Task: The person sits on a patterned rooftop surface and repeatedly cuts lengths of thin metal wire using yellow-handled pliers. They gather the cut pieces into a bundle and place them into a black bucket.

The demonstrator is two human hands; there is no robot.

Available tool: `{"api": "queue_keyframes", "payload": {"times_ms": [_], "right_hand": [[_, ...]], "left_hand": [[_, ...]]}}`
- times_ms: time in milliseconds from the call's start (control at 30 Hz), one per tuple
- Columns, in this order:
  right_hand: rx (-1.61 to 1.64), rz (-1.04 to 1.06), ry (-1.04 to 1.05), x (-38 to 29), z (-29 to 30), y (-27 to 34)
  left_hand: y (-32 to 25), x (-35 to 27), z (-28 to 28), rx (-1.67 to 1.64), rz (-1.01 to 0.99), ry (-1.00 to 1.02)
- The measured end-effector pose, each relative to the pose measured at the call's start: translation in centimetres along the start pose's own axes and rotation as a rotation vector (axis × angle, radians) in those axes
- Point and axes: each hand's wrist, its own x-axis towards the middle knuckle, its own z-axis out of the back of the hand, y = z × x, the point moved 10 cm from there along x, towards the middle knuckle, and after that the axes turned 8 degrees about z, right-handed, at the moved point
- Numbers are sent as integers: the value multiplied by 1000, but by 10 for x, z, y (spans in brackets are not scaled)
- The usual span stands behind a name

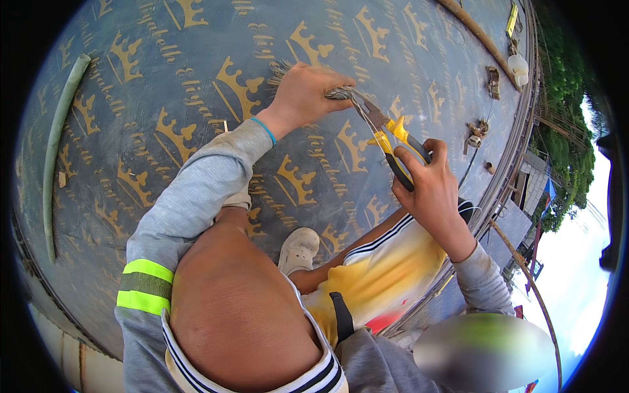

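My left hand (pixel 309 91), with a blue band on its wrist, grips a bundle of thin metal wire (pixel 340 93). Cut ends of the bundle fan out like bristles behind the fist. In my right hand (pixel 428 189) are combination pliers (pixel 377 117) with yellow and black handles, held partly spread. The plier jaws meet the wire just beyond my left fingers. Several loose strands run down alongside the pliers. Whether the jaws bite a strand, I cannot tell. Below both hands is a dark film-faced plywood deck (pixel 314 132) printed with gold crowns and script.
A long green pipe (pixel 63 147) lies at the left. Toward the upper right are a rusty pipe (pixel 484 42), a white plastic container (pixel 518 66), a yellow spirit level (pixel 512 20) and rusty metal clamps (pixel 475 132). Long bars (pixel 516 142) line the deck's right edge.
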Motion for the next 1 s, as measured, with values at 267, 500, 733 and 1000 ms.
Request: {"api": "queue_keyframes", "payload": {"times_ms": [267, 500, 733, 1000], "right_hand": [[-39, -7, -53, -9, -5, -5], [-158, 34, -126, 2, 11, -4], [-217, 164, -144, 11, 22, 2], [16, 163, -54, 16, 23, -23]], "left_hand": [[-2, 5, 0, 17, -16, -11], [-1, 11, 1, -15, 12, -11], [3, 11, 3, 7, 48, -7], [2, 12, -1, 30, 24, 0]]}}
